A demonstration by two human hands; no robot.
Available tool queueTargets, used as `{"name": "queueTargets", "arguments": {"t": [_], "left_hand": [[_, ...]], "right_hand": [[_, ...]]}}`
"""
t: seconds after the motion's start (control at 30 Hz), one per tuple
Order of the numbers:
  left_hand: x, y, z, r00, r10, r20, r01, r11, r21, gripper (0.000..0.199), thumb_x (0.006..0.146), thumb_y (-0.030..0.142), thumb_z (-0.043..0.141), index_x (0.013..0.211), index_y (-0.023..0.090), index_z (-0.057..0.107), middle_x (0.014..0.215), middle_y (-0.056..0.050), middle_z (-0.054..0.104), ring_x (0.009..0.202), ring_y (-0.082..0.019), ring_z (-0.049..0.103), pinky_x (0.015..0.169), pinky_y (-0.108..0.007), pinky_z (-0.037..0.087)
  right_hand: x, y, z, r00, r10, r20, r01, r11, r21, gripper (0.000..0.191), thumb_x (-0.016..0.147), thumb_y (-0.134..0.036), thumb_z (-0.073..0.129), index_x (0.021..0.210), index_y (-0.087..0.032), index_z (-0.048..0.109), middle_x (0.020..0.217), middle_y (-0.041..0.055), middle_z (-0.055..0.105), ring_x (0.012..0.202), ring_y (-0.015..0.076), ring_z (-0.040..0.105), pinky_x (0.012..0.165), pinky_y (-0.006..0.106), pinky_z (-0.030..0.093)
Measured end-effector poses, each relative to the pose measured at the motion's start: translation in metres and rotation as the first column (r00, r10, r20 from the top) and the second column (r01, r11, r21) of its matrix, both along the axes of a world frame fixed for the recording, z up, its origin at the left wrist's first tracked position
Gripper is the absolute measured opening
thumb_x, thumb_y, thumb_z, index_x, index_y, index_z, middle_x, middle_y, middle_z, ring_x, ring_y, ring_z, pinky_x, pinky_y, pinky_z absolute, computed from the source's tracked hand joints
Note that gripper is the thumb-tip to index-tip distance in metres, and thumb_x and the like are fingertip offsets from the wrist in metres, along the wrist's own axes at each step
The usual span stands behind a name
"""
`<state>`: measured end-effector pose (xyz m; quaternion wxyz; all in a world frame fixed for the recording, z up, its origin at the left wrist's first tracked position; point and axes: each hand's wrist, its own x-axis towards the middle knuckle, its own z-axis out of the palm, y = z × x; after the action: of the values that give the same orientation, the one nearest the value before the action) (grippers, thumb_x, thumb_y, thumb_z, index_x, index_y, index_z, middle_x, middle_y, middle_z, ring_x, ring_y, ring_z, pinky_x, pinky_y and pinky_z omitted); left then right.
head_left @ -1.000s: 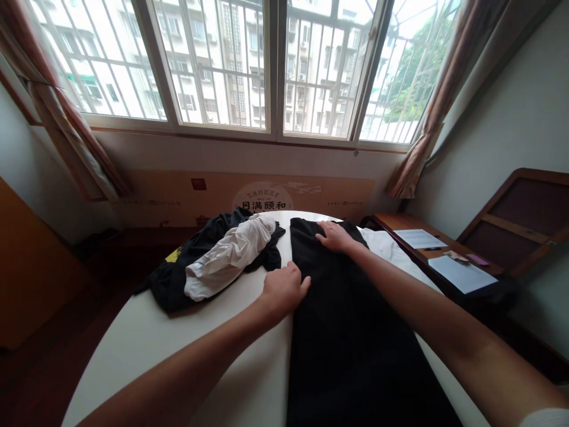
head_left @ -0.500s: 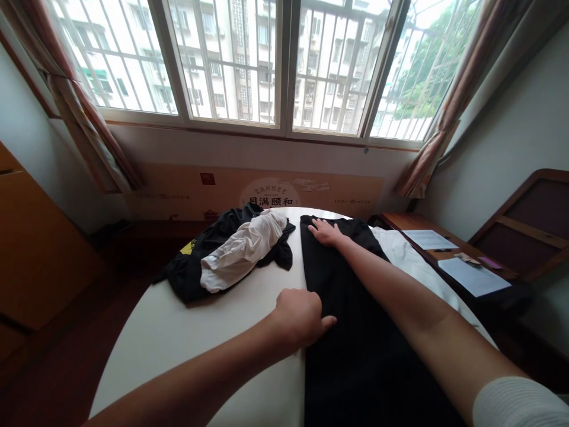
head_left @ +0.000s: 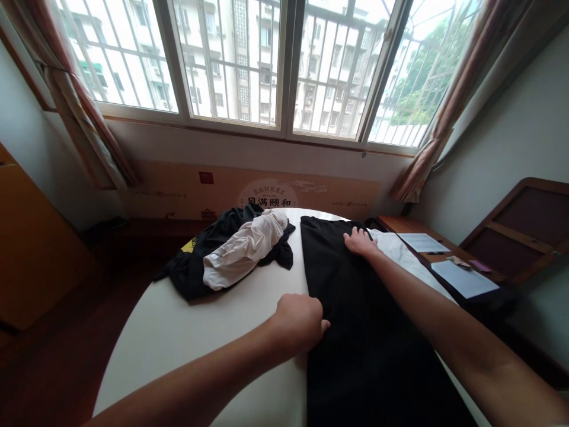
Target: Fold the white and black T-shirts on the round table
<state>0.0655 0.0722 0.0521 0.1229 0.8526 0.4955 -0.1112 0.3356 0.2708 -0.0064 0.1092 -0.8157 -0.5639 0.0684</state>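
Observation:
A long black garment (head_left: 342, 308) lies flat over the right part of the round table (head_left: 178, 344). At its left edge is my left hand (head_left: 300, 323), closed in a fist with the thumb against the black cloth. The undersides of those fingers are hidden, so any cloth in them cannot be seen. My right hand (head_left: 361, 242) is open, palm down with fingers spread, at the garment's far right edge. White cloth (head_left: 398, 252) shows from beneath that side, partly covered by my right forearm.
A crumpled black garment with a yellow print (head_left: 189, 284) lies at the table's far left, a white bunched garment (head_left: 246, 246) on top of it. Beyond the right edge, a wooden desk (head_left: 391, 222) holds papers (head_left: 464, 277) beside a wooden chair (head_left: 520, 231). A barred window stands behind.
My right hand has slid rightward across the black garment, from its far left corner to its far right edge. The left hand stays in place, its thumb drawn closer to the fist.

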Motion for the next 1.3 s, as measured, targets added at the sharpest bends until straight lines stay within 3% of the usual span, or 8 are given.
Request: {"name": "queueTargets", "arguments": {"t": [0.13, 0.27, 0.37, 0.5, 0.63, 0.83, 1.13, 1.3], "left_hand": [[0.001, -0.002, 0.003, 0.999, -0.029, -0.038, 0.029, 1.0, -0.009, 0.042, 0.1, 0.05, 0.055, 0.108, 0.016, 0.079, 0.103, -0.017, 0.079, 0.1, -0.035, 0.076, 0.082, -0.038, 0.058], [0.001, -0.001, 0.001, 0.999, -0.029, -0.038, 0.029, 1.0, 0.0, 0.042, 0.101, 0.049, 0.054, 0.104, 0.016, 0.079, 0.101, -0.018, 0.079, 0.096, -0.036, 0.076, 0.08, -0.039, 0.057], [0.002, 0.0, -0.002, 1.0, 0.002, -0.019, -0.002, 1.0, 0.007, 0.041, 0.1, 0.051, 0.056, 0.098, 0.017, 0.079, 0.091, -0.016, 0.078, 0.092, -0.033, 0.076, 0.08, -0.037, 0.056], [0.002, 0.001, -0.005, 1.0, 0.018, -0.007, -0.018, 1.0, 0.013, 0.044, 0.098, 0.055, 0.055, 0.094, 0.018, 0.079, 0.083, -0.014, 0.077, 0.089, -0.031, 0.076, 0.079, -0.035, 0.056], [0.002, 0.0, -0.008, 1.0, 0.003, -0.014, -0.003, 1.0, 0.029, 0.043, 0.099, 0.052, 0.055, 0.095, 0.018, 0.079, 0.087, -0.016, 0.077, 0.089, -0.031, 0.076, 0.08, -0.036, 0.056], [0.002, -0.001, -0.013, 1.0, 0.01, 0.013, -0.011, 0.998, 0.063, 0.047, 0.099, 0.057, 0.052, 0.096, 0.018, 0.079, 0.089, -0.016, 0.077, 0.09, -0.032, 0.075, 0.079, -0.037, 0.056], [0.003, -0.002, -0.012, 1.0, 0.001, 0.018, -0.002, 0.998, 0.066, 0.044, 0.1, 0.053, 0.052, 0.096, 0.018, 0.079, 0.089, -0.016, 0.077, 0.09, -0.031, 0.075, 0.08, -0.036, 0.056], [0.002, -0.006, -0.002, 0.999, -0.043, -0.02, 0.043, 0.998, 0.037, 0.041, 0.101, 0.045, 0.05, 0.103, 0.016, 0.079, 0.098, -0.018, 0.079, 0.095, -0.034, 0.076, 0.082, -0.041, 0.057]], "right_hand": [[0.025, -0.019, -0.004, 0.992, -0.128, -0.003, 0.128, 0.991, 0.026, 0.066, 0.108, -0.048, 0.023, 0.152, -0.003, 0.045, 0.151, 0.0306, 0.051, 0.143, 0.0428, 0.048, 0.111, 0.061, 0.041], [0.036, -0.023, 0.0, 0.99, -0.138, 0.028, 0.136, 0.989, 0.054, 0.051, 0.104, -0.049, 0.043, 0.136, -0.013, 0.063, 0.138, 0.0232, 0.063, 0.132, 0.0407, 0.056, 0.104, 0.054, 0.047], [0.038, -0.024, 0.002, 0.987, -0.15, 0.05, 0.147, 0.987, 0.062, 0.043, 0.1, -0.044, 0.054, 0.13, -0.016, 0.067, 0.135, 0.0219, 0.064, 0.132, 0.0392, 0.056, 0.103, 0.05, 0.048], [0.041, -0.028, 0.003, 0.975, -0.21, 0.077, 0.204, 0.976, 0.075, 0.056, 0.097, -0.051, 0.059, 0.135, -0.01, 0.063, 0.138, 0.0272, 0.06, 0.135, 0.0436, 0.051, 0.103, 0.053, 0.047], [0.044, -0.034, 0.004, 0.97, -0.228, 0.086, 0.222, 0.972, 0.074, 0.051, 0.097, -0.046, 0.059, 0.133, -0.01, 0.065, 0.139, 0.0281, 0.059, 0.135, 0.0432, 0.052, 0.102, 0.053, 0.048], [0.049, -0.038, 0.001, 0.978, -0.204, 0.042, 0.202, 0.978, 0.05, 0.043, 0.097, -0.039, 0.058, 0.129, -0.013, 0.068, 0.13, 0.0244, 0.068, 0.121, 0.0383, 0.066, 0.095, 0.046, 0.054], [0.062, -0.031, 0.003, 0.979, -0.188, -0.08, 0.195, 0.976, 0.095, 0.038, 0.086, -0.022, 0.059, 0.119, -0.012, 0.074, 0.123, 0.023, 0.073, 0.115, 0.0364, 0.07, 0.089, 0.038, 0.055], [0.071, -0.024, 0.002, 0.968, -0.206, -0.146, 0.225, 0.965, 0.134, 0.038, 0.087, -0.03, 0.058, 0.116, -0.014, 0.076, 0.121, 0.0227, 0.074, 0.115, 0.0382, 0.07, 0.09, 0.04, 0.054]]}}
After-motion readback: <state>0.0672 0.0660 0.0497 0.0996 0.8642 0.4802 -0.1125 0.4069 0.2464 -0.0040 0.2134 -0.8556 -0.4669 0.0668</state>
